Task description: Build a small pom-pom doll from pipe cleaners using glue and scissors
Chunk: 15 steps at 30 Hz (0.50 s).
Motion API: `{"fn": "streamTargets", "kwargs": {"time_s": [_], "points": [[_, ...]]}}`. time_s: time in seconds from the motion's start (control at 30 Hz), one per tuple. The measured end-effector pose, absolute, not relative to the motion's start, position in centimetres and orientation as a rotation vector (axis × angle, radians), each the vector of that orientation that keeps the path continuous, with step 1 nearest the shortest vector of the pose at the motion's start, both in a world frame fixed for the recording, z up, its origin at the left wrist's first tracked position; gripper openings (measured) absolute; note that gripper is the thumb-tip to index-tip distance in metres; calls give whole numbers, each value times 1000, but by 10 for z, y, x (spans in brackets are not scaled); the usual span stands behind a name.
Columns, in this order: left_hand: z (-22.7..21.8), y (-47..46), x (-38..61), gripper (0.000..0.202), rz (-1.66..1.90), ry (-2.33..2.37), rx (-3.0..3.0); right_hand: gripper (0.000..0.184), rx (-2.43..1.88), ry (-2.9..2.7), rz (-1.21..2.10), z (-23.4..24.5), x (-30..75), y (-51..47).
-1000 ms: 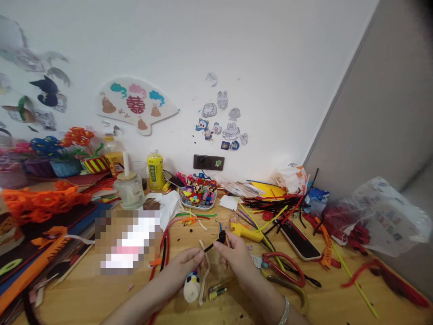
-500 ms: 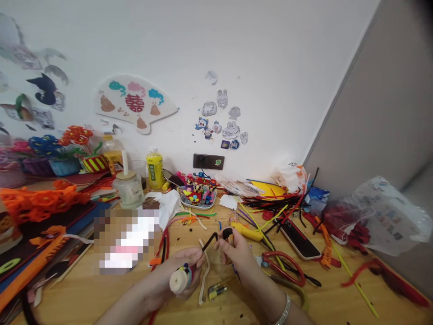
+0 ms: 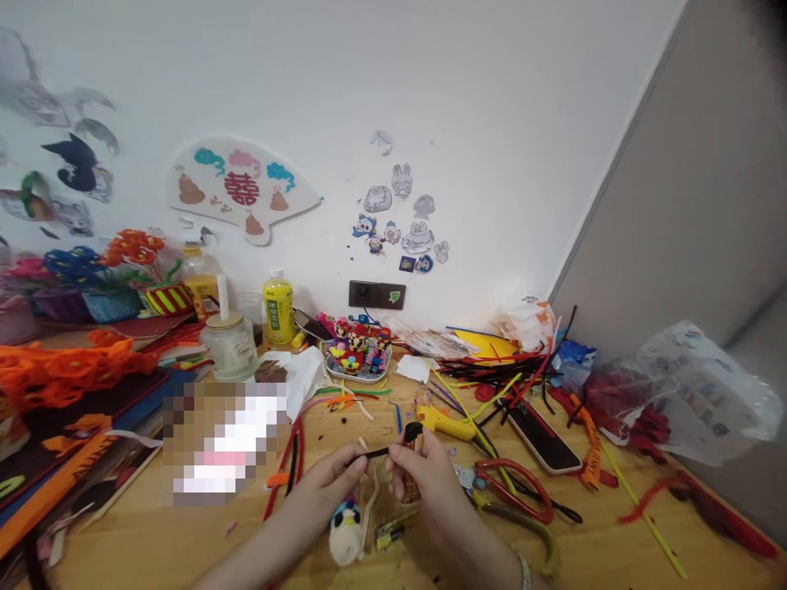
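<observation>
Left of the yellow glue gun (image 3: 448, 424), the black strip (image 3: 378, 452), bent a moment ago, now runs straight, pinched by left hand (image 3: 335, 475) and right hand (image 3: 430, 469), apparently giving two-handed control.

light: soft, a bit dim | wall (image 3: 492, 98): pale grey-white | right-hand panel (image 3: 689, 205): darker | top right corner: black smudge | counter (image 3: 141, 545): faint shadow near the right hand (image 3: 427, 469), big squares hiding one patch | side edges: stretched, blurry | tiny print: fuzzy
</observation>
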<state>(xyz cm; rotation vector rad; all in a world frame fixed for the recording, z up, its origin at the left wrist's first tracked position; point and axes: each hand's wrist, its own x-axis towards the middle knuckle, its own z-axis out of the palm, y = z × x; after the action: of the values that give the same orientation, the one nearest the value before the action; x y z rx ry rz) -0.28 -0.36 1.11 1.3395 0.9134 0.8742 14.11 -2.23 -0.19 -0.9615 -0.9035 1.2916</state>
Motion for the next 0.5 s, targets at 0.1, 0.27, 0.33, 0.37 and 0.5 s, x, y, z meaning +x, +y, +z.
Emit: {"fn": "streamTargets", "kwargs": {"time_s": [0.1,0.27,0.33,0.37,0.5], "points": [[14,-4,-3,24,887,902,1343,28,-902,-897,1327,-3,137,-24],[11,-4,-3,30,886,887,1226,32,-914,-933,1252,-6,142,-21],[8,-2,-5,30,881,875,1142,37,-968,-986,1166,-9,147,-18],[6,-1,-6,30,881,865,1110,40,-993,-1018,1130,-11,148,-17],[3,2,-9,28,875,840,1102,47,-1044,-1123,1098,-19,152,-13]]}}
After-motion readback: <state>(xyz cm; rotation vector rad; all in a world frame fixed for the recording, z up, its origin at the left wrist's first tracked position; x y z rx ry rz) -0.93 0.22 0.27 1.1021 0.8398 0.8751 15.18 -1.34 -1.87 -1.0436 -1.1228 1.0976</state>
